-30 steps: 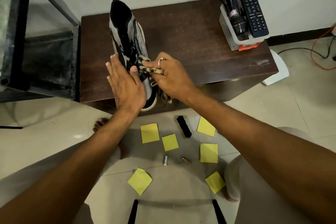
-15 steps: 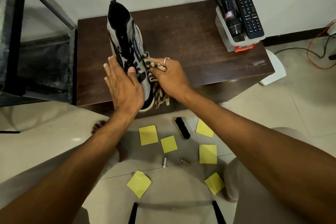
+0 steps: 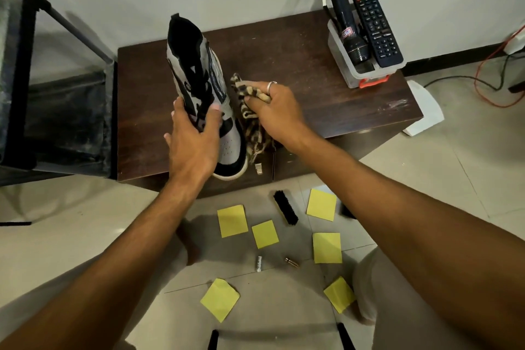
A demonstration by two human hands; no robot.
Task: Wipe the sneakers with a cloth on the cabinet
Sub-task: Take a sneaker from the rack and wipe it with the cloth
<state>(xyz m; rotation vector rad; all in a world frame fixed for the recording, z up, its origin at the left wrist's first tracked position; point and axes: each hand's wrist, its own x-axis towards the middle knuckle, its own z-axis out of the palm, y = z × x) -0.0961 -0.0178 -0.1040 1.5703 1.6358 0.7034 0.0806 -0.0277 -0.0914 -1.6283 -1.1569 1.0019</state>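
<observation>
Status: sneaker sits centre frame on the cabinet, collar toward the wall, toe poking out past the front edge.

Left hand is wrapped over the lace area, thumb on the right flank and fingers curled round the left. That's a firm hold on the upper, not a flat press.

Right hand pinches the bunched cloth between thumb and fingers, just right of the sneaker's side panel. I can't tell whether the cloth is actually touching the shoe. A loose tail of it hangs over the cabinet's front edge.

Risks from here:
- The toe overhang is the main one. A wipe stroke pulling toward me, or a slack left grip, could slide the shoe off the front edge.
- A sideways stroke from the right loads the shoe toward my left fingers. If they give, it rolls.
- The loose cloth tail could catch in the laces or get dragged under the sole, and the wad is small, so little fabric meets the panel per pass.
- The tray with torch and remote, upper right, is well apart. Low risk unless my elbow swings wide.

Only one sneaker is in view, so I judge the job isn't finished.
</observation>
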